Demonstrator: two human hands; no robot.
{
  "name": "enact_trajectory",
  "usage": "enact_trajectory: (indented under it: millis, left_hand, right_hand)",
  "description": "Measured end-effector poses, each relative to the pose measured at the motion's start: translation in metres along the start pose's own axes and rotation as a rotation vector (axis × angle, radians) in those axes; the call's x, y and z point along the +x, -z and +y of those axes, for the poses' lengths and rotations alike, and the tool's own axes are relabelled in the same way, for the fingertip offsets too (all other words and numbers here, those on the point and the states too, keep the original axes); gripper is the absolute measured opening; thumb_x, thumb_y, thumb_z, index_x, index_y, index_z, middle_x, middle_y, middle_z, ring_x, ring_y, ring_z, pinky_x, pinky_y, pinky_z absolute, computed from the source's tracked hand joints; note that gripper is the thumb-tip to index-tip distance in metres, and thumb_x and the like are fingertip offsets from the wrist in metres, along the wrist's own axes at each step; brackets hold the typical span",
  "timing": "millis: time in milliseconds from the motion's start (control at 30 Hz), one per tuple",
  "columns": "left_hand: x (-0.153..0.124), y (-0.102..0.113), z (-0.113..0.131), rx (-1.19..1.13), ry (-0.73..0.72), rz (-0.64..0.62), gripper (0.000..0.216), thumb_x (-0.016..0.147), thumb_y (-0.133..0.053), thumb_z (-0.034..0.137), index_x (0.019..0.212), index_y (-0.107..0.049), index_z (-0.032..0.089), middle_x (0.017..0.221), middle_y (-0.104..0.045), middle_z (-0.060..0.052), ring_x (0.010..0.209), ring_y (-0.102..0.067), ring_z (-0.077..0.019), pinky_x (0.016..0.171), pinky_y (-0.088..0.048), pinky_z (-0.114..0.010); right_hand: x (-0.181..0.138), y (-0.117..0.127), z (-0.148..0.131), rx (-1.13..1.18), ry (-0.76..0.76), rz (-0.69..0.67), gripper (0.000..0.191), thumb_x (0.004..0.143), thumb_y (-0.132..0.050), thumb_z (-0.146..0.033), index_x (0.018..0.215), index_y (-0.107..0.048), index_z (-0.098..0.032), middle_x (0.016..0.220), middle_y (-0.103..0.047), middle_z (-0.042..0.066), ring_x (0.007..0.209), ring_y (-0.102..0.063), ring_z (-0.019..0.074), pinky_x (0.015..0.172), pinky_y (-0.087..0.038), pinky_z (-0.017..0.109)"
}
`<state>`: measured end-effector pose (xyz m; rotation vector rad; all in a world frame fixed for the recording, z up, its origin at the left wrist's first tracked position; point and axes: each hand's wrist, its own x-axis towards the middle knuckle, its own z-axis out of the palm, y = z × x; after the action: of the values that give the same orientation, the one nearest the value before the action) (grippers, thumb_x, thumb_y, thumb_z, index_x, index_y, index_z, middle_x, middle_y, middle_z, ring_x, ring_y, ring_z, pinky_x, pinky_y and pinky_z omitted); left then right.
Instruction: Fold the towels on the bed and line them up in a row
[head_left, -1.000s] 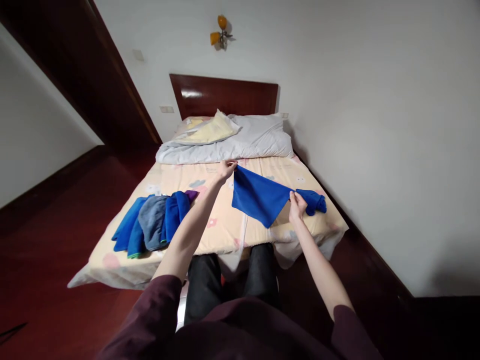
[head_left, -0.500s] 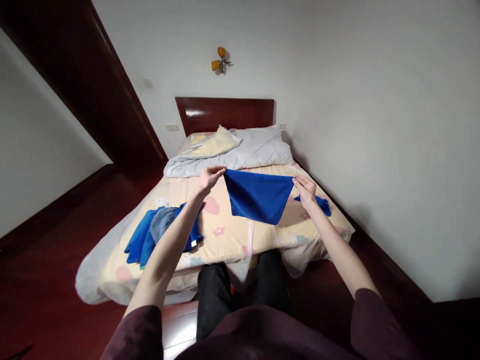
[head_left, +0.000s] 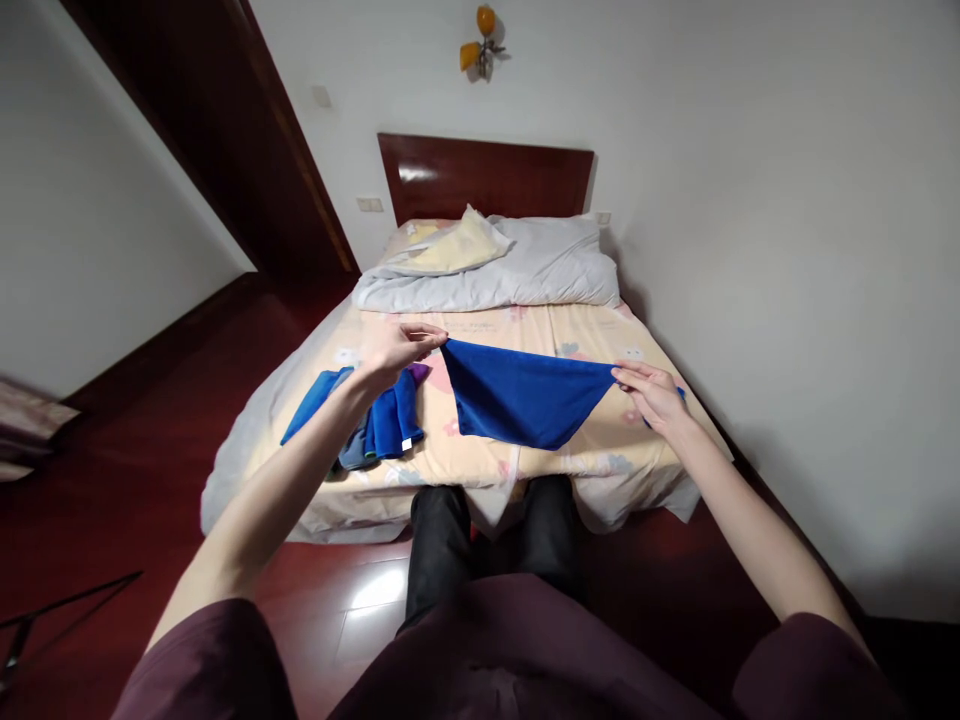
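Note:
Stretched between my two hands above the bed is a blue cloth (head_left: 529, 395), its top edge pulled taut and its lower part hanging loose. My left hand (head_left: 401, 350) pinches the upper left corner. At the upper right corner, my right hand (head_left: 651, 392) grips the cloth between thumb and fingers. Below my left forearm lie several folded blue and grey cloths (head_left: 386, 420), one with a white tag, partly hidden by the arm. A bit of another blue cloth (head_left: 681, 393) shows behind my right hand, mostly covered by it.
The bed (head_left: 480, 460) has a peach flowered sheet. A rolled grey-white quilt (head_left: 540, 275) and a pale yellow cloth (head_left: 465, 245) lie near the dark wooden headboard (head_left: 487, 180). A white wall (head_left: 810, 300) stands close on the right. At lower left is a thin dark stand (head_left: 71, 605).
My hands have moved farther apart, pulling the blue cloth's top edge wider and tighter. The right hand now covers most of the cloth lying at the right. The view has tilted downward.

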<state>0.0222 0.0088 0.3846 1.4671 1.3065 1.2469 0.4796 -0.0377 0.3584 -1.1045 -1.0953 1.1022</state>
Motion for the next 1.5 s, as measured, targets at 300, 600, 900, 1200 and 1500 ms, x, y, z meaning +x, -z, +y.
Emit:
enact_trajectory:
  millis: [300,600,900,1200,1500]
  left_hand:
    - [0.006,0.021,-0.018,0.011,0.125,-0.001,0.045,0.057,-0.094,0.050,0.085,-0.081,0.017,0.070,-0.066,-0.006,0.055,-0.049,-0.0117,0.051,-0.037,-0.026]
    - [0.080,0.017,-0.068,0.039,0.107,0.195,0.041,0.054,-0.093,0.047,0.077,-0.077,0.017,0.063,-0.066,-0.005,0.055,-0.049,-0.0117,0.049,-0.037,-0.025]
    - [0.101,0.014,-0.100,-0.023,-0.169,0.313,0.052,0.071,-0.078,0.052,0.104,-0.075,0.013,0.086,-0.074,-0.009,0.073,-0.065,-0.0164,0.062,-0.049,-0.025]
    - [-0.031,-0.025,-0.214,0.205,0.055,0.191,0.053,0.081,-0.066,0.060,0.111,-0.075,0.017,0.105,-0.077,-0.012,0.085,-0.071,-0.0216,0.072,-0.057,-0.030]
    - [-0.138,-0.067,-0.301,0.192,0.444,-0.047,0.045,0.076,-0.070,0.055,0.106,-0.072,0.022,0.095,-0.079,-0.009,0.089,-0.074,-0.0266,0.076,-0.059,-0.036]
  right_hand:
    - [0.044,-0.019,0.016,-0.005,-0.104,-0.116,0.045,0.056,-0.100,-0.032,0.093,-0.080,-0.017,0.081,-0.074,0.007,0.070,-0.067,0.0169,0.059,-0.054,0.031]
    - [0.145,-0.081,0.069,-0.018,-0.115,-0.007,0.048,0.051,-0.098,-0.029,0.091,-0.075,-0.017,0.072,-0.072,0.003,0.063,-0.063,0.0129,0.054,-0.047,0.024]
    - [0.157,-0.112,0.096,0.023,0.140,0.007,0.068,0.048,-0.096,-0.041,0.107,-0.071,-0.018,0.085,-0.074,0.002,0.081,-0.067,0.0166,0.078,-0.054,0.030]
    - [0.062,-0.076,0.190,-0.019,-0.144,0.006,0.066,0.038,-0.097,-0.037,0.095,-0.070,-0.017,0.084,-0.074,0.001,0.079,-0.065,0.0177,0.082,-0.050,0.032]
    - [-0.023,-0.028,0.278,-0.242,-0.574,-0.153,0.049,0.057,-0.088,-0.028,0.103,-0.073,-0.019,0.090,-0.074,0.003,0.063,-0.056,0.0111,0.057,-0.041,0.022]
